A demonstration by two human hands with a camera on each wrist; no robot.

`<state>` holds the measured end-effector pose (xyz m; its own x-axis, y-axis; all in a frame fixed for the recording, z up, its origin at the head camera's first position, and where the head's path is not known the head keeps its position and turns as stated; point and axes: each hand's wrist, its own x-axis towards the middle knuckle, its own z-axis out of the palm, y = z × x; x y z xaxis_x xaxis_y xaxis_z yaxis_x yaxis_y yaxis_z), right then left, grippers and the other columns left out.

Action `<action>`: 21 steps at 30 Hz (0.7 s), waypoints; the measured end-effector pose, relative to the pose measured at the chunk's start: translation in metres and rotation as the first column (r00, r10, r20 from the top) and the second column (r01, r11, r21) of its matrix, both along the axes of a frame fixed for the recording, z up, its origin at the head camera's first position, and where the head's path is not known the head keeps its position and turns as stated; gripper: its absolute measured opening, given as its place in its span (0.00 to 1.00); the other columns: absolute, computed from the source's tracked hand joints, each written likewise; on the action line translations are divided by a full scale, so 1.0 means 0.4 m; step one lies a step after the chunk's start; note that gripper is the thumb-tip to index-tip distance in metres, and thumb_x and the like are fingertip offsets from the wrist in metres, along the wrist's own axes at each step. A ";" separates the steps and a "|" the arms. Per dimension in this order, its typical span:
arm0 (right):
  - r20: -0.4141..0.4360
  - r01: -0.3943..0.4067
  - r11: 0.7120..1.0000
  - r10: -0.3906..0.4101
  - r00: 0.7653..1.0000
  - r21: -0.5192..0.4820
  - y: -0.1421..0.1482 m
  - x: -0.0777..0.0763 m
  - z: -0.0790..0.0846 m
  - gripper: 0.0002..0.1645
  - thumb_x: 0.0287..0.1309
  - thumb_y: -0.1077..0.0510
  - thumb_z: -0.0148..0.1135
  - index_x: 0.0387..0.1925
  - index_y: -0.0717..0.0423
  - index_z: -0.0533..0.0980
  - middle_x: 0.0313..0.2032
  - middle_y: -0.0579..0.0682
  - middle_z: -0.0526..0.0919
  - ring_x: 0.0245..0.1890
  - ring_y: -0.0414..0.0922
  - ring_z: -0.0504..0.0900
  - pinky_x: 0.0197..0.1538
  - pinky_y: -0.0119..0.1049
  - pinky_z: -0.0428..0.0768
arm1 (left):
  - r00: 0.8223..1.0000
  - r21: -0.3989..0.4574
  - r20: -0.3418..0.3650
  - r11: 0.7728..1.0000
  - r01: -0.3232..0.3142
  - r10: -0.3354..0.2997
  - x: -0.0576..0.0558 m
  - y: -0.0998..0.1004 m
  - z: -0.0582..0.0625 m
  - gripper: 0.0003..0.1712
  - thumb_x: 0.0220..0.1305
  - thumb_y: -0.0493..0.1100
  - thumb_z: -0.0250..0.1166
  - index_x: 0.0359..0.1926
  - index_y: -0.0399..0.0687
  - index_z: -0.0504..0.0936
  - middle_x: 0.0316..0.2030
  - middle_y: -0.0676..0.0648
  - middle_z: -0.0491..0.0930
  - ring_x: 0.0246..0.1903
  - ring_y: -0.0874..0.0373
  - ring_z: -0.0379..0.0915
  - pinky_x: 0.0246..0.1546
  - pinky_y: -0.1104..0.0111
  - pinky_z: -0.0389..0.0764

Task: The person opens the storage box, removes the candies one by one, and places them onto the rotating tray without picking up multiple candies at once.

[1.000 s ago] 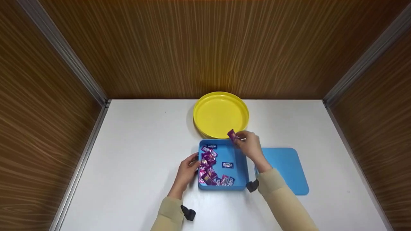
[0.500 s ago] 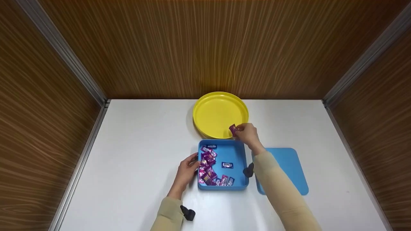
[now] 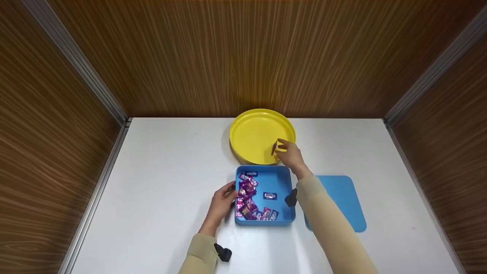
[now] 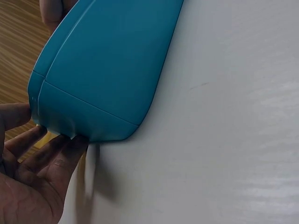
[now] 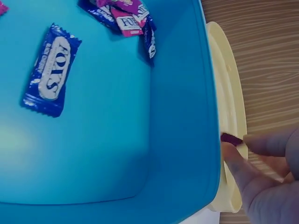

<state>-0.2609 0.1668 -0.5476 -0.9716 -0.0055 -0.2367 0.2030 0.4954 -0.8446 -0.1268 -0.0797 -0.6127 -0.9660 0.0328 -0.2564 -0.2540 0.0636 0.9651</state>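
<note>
Sweet [image 3: 274,148] hangs over yellow tray [image 3: 253,135], near its rim.

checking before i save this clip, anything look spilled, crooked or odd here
Nothing looks spilled or damaged. At most, one blue-wrapped sweet lies alone in the blue box, apart from the sweets bunched along its left and near sides.

I read FOX'S across the blue candy wrapper [image 5: 51,70] lying alone in my blue box [image 5: 112,135] and the letters FO on a pink candy wrapper [image 5: 127,23], while the other small print is illegible to me.
</note>
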 end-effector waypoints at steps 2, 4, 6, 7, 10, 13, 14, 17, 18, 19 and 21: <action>-0.013 -0.017 1.000 0.017 1.000 -0.002 -0.001 0.004 0.000 0.35 0.65 0.67 0.56 0.72 0.55 0.62 0.64 0.61 0.70 0.60 0.56 0.75 0.59 0.46 0.75 | 1.000 -0.003 0.000 1.000 0.001 -0.001 -0.001 0.000 -0.001 0.26 0.72 0.39 0.56 0.69 0.38 0.68 0.64 0.35 0.69 0.63 0.42 0.67 0.59 0.56 0.72; -0.028 -0.031 0.999 0.031 0.999 -0.005 -0.002 0.011 0.005 0.34 0.67 0.65 0.56 0.72 0.53 0.62 0.65 0.60 0.69 0.60 0.56 0.74 0.60 0.47 0.74 | 1.000 0.000 -0.001 1.000 0.000 0.000 -0.001 0.000 -0.001 0.26 0.72 0.38 0.56 0.69 0.38 0.68 0.64 0.35 0.69 0.63 0.42 0.67 0.59 0.56 0.73; -0.043 -0.044 0.999 0.044 0.998 -0.003 -0.005 0.020 0.014 0.33 0.68 0.63 0.57 0.72 0.52 0.63 0.65 0.59 0.69 0.60 0.56 0.74 0.60 0.46 0.74 | 1.000 0.006 -0.003 1.000 0.000 0.000 -0.002 -0.001 -0.002 0.26 0.72 0.38 0.57 0.69 0.37 0.68 0.64 0.34 0.69 0.63 0.41 0.67 0.58 0.56 0.73; -0.053 -0.052 0.999 0.051 0.997 -0.006 -0.006 0.024 0.019 0.32 0.68 0.61 0.57 0.71 0.52 0.63 0.65 0.59 0.69 0.60 0.56 0.74 0.60 0.46 0.75 | 1.000 0.010 -0.005 1.000 0.000 0.000 -0.002 -0.002 -0.002 0.26 0.72 0.38 0.57 0.69 0.37 0.68 0.64 0.34 0.69 0.63 0.41 0.67 0.58 0.56 0.73; -0.091 -0.080 0.997 0.080 0.993 0.004 -0.010 0.042 0.036 0.31 0.68 0.59 0.59 0.70 0.52 0.65 0.64 0.58 0.70 0.60 0.56 0.74 0.59 0.46 0.75 | 1.000 0.031 -0.006 1.000 0.004 -0.003 -0.002 -0.005 -0.002 0.27 0.72 0.38 0.57 0.69 0.36 0.67 0.63 0.34 0.69 0.63 0.41 0.67 0.57 0.57 0.74; -0.130 -0.101 0.994 0.104 0.986 0.031 -0.014 0.060 0.052 0.30 0.67 0.58 0.60 0.68 0.53 0.67 0.63 0.58 0.72 0.61 0.57 0.73 0.60 0.47 0.74 | 1.000 0.044 -0.005 0.999 0.005 -0.004 -0.004 -0.006 -0.005 0.27 0.72 0.37 0.57 0.69 0.35 0.66 0.63 0.34 0.69 0.62 0.42 0.68 0.57 0.57 0.74; -0.141 -0.105 0.993 0.110 0.984 0.047 -0.016 0.066 0.056 0.29 0.66 0.57 0.61 0.68 0.53 0.68 0.62 0.57 0.73 0.61 0.57 0.72 0.60 0.47 0.74 | 1.000 0.049 -0.004 0.999 0.006 -0.006 -0.004 -0.006 -0.005 0.27 0.72 0.37 0.57 0.69 0.35 0.66 0.63 0.34 0.70 0.62 0.42 0.68 0.57 0.57 0.75; -0.156 -0.123 0.989 0.135 0.979 0.084 -0.019 0.088 0.067 0.29 0.66 0.56 0.62 0.66 0.54 0.69 0.60 0.56 0.73 0.61 0.56 0.71 0.61 0.49 0.74 | 1.000 0.046 -0.004 0.999 0.006 -0.006 -0.004 -0.005 -0.007 0.27 0.72 0.37 0.57 0.69 0.35 0.66 0.63 0.35 0.70 0.62 0.43 0.68 0.58 0.58 0.74; -0.157 -0.128 0.987 0.143 0.977 0.102 -0.020 0.097 0.070 0.29 0.65 0.55 0.62 0.66 0.54 0.70 0.60 0.55 0.74 0.60 0.55 0.71 0.61 0.49 0.73 | 1.000 0.045 -0.004 0.999 0.006 -0.006 -0.004 -0.005 -0.006 0.27 0.72 0.37 0.57 0.69 0.35 0.67 0.63 0.35 0.70 0.62 0.43 0.68 0.58 0.57 0.74; -0.161 -0.140 0.983 0.158 0.974 0.115 -0.020 0.106 0.071 0.29 0.65 0.55 0.62 0.66 0.55 0.70 0.60 0.56 0.74 0.60 0.55 0.71 0.61 0.50 0.73 | 1.000 0.044 -0.006 0.999 0.006 -0.006 -0.003 -0.005 -0.006 0.27 0.72 0.37 0.56 0.69 0.35 0.66 0.63 0.34 0.70 0.62 0.42 0.68 0.58 0.57 0.74; -0.169 -0.166 0.976 0.189 0.967 0.142 -0.021 0.125 0.071 0.28 0.65 0.56 0.62 0.65 0.57 0.71 0.59 0.57 0.74 0.59 0.56 0.72 0.60 0.52 0.74 | 1.000 0.038 -0.009 0.999 0.008 -0.007 -0.001 -0.005 -0.007 0.27 0.72 0.37 0.57 0.69 0.35 0.67 0.63 0.34 0.70 0.62 0.42 0.69 0.58 0.57 0.74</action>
